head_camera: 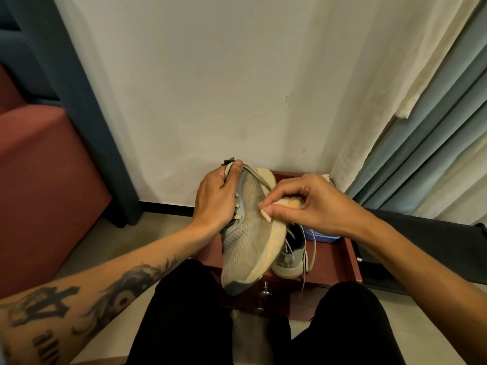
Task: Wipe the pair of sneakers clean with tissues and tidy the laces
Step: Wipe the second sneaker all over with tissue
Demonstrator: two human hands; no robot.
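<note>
A beige mesh sneaker [247, 243] with a pale sole is held on its side above a low red-brown cabinet [340, 262], its dark toe pointing toward me. My left hand [216, 201] grips it over the laced top, thumb up by the heel. My right hand [311, 204] pinches a small white tissue [265, 214] against the sneaker's side near the sole. The second sneaker [292, 256], grey with loose pale laces, lies on the cabinet top behind the first and is partly hidden.
A blue box [322, 237] sits on the cabinet under my right wrist. A red upholstered seat [44, 185] stands at the left, curtains [421, 154] hang at the right, and a white wall is behind. My knees in black trousers flank the cabinet's drawer knob [264, 293].
</note>
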